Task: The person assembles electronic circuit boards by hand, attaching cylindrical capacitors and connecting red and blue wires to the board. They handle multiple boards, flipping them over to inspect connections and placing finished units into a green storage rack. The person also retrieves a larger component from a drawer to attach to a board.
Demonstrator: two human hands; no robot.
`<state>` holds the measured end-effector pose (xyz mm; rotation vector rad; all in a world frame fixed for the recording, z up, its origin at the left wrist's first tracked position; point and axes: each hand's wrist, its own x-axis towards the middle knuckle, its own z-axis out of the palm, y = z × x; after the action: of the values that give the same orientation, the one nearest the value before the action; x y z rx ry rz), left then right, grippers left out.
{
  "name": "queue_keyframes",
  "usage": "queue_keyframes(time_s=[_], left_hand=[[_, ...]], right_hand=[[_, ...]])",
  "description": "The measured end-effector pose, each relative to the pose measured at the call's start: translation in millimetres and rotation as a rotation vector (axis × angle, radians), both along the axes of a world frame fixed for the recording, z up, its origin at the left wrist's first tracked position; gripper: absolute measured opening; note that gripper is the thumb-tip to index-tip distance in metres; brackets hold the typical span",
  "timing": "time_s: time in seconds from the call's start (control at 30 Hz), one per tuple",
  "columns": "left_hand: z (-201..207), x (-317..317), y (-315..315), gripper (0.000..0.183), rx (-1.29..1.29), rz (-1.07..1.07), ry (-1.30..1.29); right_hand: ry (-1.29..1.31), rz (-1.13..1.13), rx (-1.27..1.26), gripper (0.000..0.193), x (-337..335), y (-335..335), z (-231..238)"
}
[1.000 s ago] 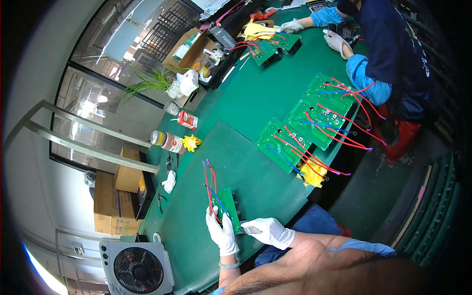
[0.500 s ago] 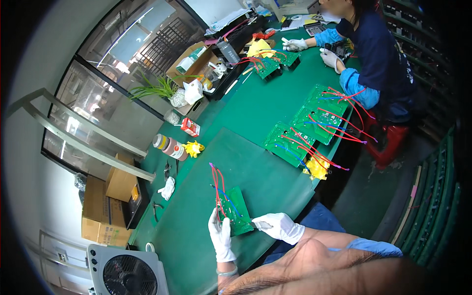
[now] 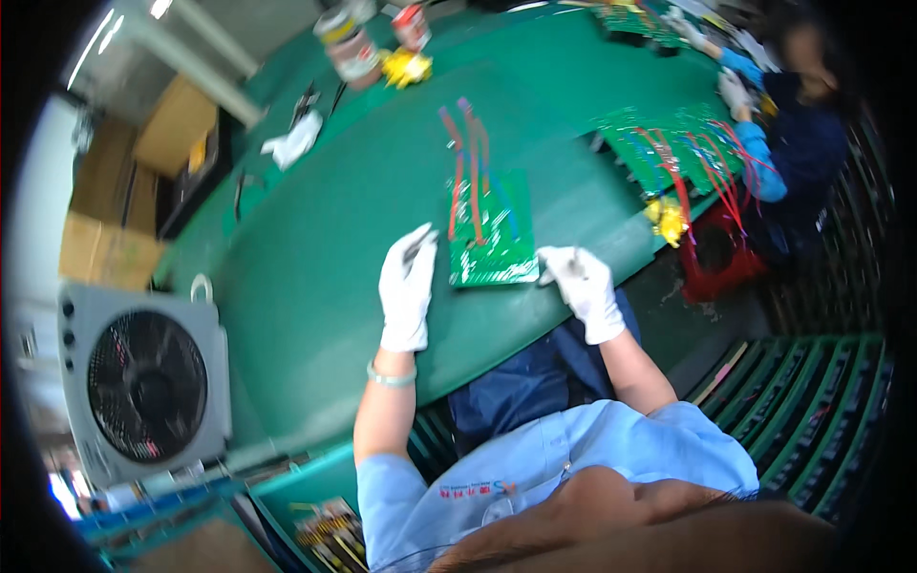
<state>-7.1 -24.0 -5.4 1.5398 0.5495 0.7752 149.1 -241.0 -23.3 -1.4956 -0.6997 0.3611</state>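
A green circuit board point(image 3: 521, 229) with red and blue wires lies in front of me on the green table, the wires pointing away. Left of the board is my white-gloved left hand point(image 3: 408, 291), apart from it. Its fingers are closed around a small dark-grey thing point(image 3: 413, 251), too blurred to name. At the near right corner of the board, my gloved right hand point(image 3: 585, 291) has its thumb and fingers pinched against the edge. Whether the right hand also holds a tool is smeared by motion.
More wired circuit boards point(image 3: 645, 158) lie at the right edge by a yellow crumpled piece point(image 3: 666, 220). A co-worker point(image 3: 798, 134) sits beyond. A bottle point(image 3: 349, 48), a white cloth point(image 3: 293, 140) and pliers point(image 3: 241, 194) lie far left; a fan point(image 3: 148, 382) stands near left.
The view has swung down and to the right. My left hand has let go of the board and moved off its left side. The board has turned so its wires point straight away.
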Motion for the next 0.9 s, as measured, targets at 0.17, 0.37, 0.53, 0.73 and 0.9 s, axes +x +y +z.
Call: queue_keyframes(time_s=[0.17,0.37,0.53,0.73,0.9], left_hand=[[4.5,-5.6,-5.0,0.032,0.022,-0.029,0.031],[1.8,5.9,-6.9,0.032,-0.148,-0.052,-0.036],[6.5,29.7,6.5,0.038,-0.339,-0.093,0.043],[-8.7,17.4,20.5,0.036,-0.474,-0.302,0.025],[-3.8,6.9,12.4,0.029,-0.573,-0.285,0.057]], right_hand=[[0.196,0.035,-0.172,0.023,-1.8,-1.0,12.2],[0.147,0.07,-0.143,0.024,-1.2,-1.5,10.2],[0.145,0.082,-0.111,0.025,-0.8,-0.7,8.6],[0.123,0.035,-0.161,0.022,0.7,-2.3,9.9],[0.112,-0.019,-0.177,0.02,4.3,-7.7,-6.1]])
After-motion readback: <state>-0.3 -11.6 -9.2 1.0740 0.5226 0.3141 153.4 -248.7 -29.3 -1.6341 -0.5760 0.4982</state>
